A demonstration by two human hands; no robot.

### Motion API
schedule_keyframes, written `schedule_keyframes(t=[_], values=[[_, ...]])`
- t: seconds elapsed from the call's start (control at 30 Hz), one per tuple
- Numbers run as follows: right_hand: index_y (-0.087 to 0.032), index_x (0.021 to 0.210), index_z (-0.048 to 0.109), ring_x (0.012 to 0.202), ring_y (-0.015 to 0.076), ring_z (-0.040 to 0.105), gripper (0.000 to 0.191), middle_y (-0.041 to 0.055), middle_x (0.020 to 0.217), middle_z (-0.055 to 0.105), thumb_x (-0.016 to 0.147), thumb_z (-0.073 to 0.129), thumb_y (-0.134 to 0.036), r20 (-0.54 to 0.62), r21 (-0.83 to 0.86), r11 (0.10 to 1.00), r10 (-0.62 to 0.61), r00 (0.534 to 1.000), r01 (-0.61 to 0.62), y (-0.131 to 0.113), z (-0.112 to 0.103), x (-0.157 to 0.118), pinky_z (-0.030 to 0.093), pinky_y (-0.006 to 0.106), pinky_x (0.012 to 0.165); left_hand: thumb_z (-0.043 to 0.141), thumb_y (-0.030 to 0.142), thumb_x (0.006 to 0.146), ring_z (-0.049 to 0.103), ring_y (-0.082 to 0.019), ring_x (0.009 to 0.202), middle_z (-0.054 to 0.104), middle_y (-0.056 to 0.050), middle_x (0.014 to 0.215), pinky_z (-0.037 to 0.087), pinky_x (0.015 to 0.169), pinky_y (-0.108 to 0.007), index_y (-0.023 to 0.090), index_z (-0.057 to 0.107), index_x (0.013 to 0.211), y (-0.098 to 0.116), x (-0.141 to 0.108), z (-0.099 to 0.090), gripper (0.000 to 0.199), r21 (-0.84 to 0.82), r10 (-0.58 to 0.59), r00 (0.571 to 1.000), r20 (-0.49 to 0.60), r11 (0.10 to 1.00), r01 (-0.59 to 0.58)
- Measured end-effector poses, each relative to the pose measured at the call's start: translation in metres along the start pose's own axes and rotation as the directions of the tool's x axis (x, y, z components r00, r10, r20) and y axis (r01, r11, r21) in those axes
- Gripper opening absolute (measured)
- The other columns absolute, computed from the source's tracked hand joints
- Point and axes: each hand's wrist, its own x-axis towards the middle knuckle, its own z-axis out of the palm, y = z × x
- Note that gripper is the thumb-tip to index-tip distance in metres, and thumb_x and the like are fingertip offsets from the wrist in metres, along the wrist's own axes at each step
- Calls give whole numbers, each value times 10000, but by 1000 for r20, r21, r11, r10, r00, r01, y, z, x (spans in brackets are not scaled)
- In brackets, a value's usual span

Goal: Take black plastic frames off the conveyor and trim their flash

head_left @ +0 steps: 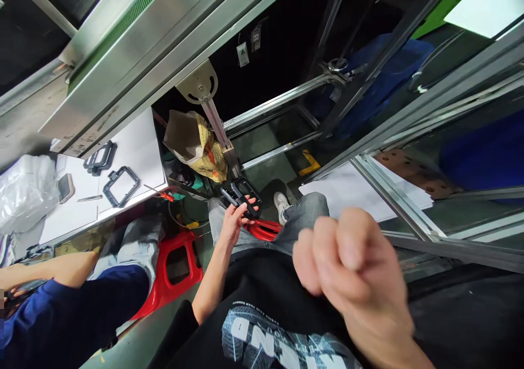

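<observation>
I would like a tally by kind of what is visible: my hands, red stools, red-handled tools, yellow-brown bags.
Hands: 2 (left hand, right hand)
Red stools: 2 (co-worker's stool, your stool)
Red-handled tool: 1
Yellow-brown bag: 1
Total: 6

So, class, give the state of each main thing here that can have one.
Black rectangular plastic piece: held in the left grip.
Right grip: raised, curled; contents unclear.
Yellow printed paper-like bag: open-topped.
Translucent plastic bag: crumpled; sealed or not, unclear.
Black square plastic frame: resting on white table.
Red plastic stool, left: occupied.
</observation>
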Motion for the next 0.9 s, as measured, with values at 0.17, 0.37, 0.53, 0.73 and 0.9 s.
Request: schedule_keyframes(t=[0.17, 0.37, 0.53, 0.73, 0.9], values=[[-235, 1344, 616, 1224, 263, 708, 330, 121, 1296, 715, 1067, 541, -398, -303, -705, 670, 12, 953, -233, 124, -84, -2, 590, 434, 1084, 892, 483, 817, 773, -299, 1148, 769, -162, 1353, 627, 623, -236, 179, 759, 1298, 2, 3, 0, 585, 87, 23, 999, -44, 996, -19], [127, 1543, 435, 1231, 525, 648, 741, 433, 1258, 608, 1037, 455, -415, -634, -677, -85, 572, 521, -731, 200, -164, -56, 500, 676, 1086, 904, 543, 791, 757, -260, 1056, 796, -116, 1283, 567, 590, -223, 227, 798, 1264, 10, -2, 4, 578, 189, -26, 999, -31, 981, 32], [-218, 1626, 486, 1517, 214, 479, 663, 98, 1615, 504, 996, 593, -397, -330, -758, 404, 440, 835, -512, 178, -140, -56, 356, 324, 1313, 949, 650, 660, 534, -82, 578, 780, -42, 902, 416, 513, -187, 152, 834, 1159, -4, 13, 25, 714, 317, -105, 994, 21, 944, 93], [-251, 1581, 534, 1143, 214, 672, 667, 39, 1200, 731, 954, 695, -411, -252, -607, 631, 423, 870, -483, 141, -94, -26, 500, 334, 1081, 901, 716, 688, 565, -113, 639, 755, -70, 861, 445, 522, -192, 112, 829, 1137, -11, 10, 73, 756, 415, -178, 934, 311, 909, 35], [-202, 1575, 563, 940, 187, 663, 712, 7, 973, 720, 909, 740, -384, -306, -630, 597, 395, 866, -496, 121, -105, -24, 468, 311, 920, 848, 745, 735, 674, -170, 697, 728, -89, 878, 497, 473, -209, 85, 754, 1085, 5, 14, 85, 753, 542, -257, 848, 463, 839, -42]])
